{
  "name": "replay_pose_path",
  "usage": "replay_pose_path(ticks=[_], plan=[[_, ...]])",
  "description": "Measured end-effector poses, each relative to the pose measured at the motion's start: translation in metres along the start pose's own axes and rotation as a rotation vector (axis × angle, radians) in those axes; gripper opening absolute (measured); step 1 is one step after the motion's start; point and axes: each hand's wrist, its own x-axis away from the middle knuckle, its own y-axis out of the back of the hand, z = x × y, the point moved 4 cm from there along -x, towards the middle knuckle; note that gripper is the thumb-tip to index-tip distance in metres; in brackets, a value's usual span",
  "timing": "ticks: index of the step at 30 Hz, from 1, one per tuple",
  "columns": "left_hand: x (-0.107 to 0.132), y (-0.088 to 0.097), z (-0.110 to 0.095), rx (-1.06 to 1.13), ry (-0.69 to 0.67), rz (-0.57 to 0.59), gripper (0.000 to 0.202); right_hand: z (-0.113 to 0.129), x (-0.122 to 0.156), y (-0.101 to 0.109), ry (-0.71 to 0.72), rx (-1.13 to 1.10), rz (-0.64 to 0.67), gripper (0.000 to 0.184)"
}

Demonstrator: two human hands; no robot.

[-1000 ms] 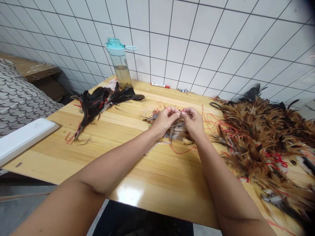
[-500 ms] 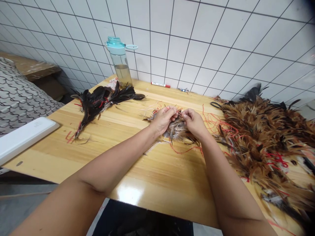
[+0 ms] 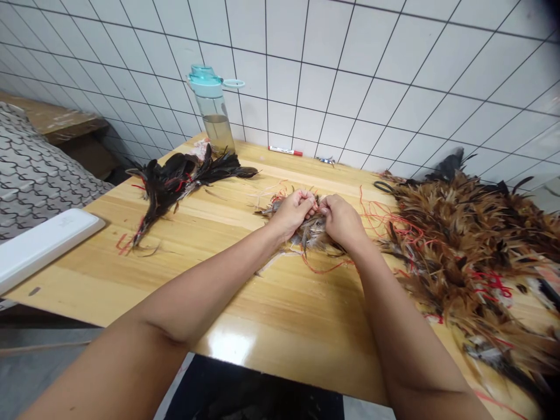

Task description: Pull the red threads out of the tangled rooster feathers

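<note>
My left hand (image 3: 292,213) is pinched closed over a small bundle of grey-brown feathers (image 3: 311,234) in the middle of the table. A bit of red string shows at its fingertips. Close beside it, my right hand (image 3: 343,220) is also closed, thumb against forefinger, on what looks like the same string; its fingertips partly hide it. The two hands nearly touch. Loose red string (image 3: 321,271) trails from the bundle along the tabletop, and more lies tangled to the right of my right hand.
A large pile of brown feathers (image 3: 459,233) covers the table's right side. Black feathers tied with red (image 3: 161,181) lie at left. A water bottle (image 3: 214,114) and a red-and-white marker (image 3: 285,151) are by the tiled wall. A white case-like object (image 3: 48,245) sits at the left edge.
My right hand has turned slightly and drawn a little closer to my left, its fingertips now lower. My left hand stays almost where it was, over the feathers.
</note>
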Motion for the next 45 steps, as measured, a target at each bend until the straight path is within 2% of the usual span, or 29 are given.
replay_pose_path(ticks=[7,11,15,18,23,29,35,42,45], plan=[[0.004,-0.003,-0.009,0.165,-0.005,0.14,0.02,-0.01,-0.003,0.005,-0.08,-0.104,-0.12,0.014],[0.004,-0.001,-0.007,0.105,0.021,0.157,0.028,-0.017,-0.005,0.008,-0.118,-0.293,-0.189,0.008],[0.006,-0.004,-0.004,-0.076,0.051,0.241,0.027,-0.019,-0.005,0.006,-0.162,-0.605,-0.12,0.004],[0.01,-0.009,-0.006,-0.072,0.071,0.333,0.032,-0.018,-0.005,0.007,-0.156,-0.81,-0.049,0.01],[0.012,-0.011,-0.013,0.13,0.103,0.396,0.033,-0.023,-0.005,0.012,-0.128,-0.803,-0.032,0.013],[0.003,0.001,-0.016,0.239,0.066,0.26,0.031,-0.024,-0.005,0.014,-0.138,-0.739,-0.023,0.013],[0.0,0.009,-0.026,0.115,-0.061,0.119,0.027,-0.02,-0.004,0.018,-0.111,-0.779,-0.018,0.019],[-0.001,0.016,-0.037,0.063,-0.173,0.075,0.018,-0.009,-0.001,0.027,0.007,-0.751,0.013,0.022],[-0.001,0.02,-0.047,0.047,-0.207,0.035,0.015,-0.005,0.0,0.027,0.035,-0.706,0.041,0.021]])
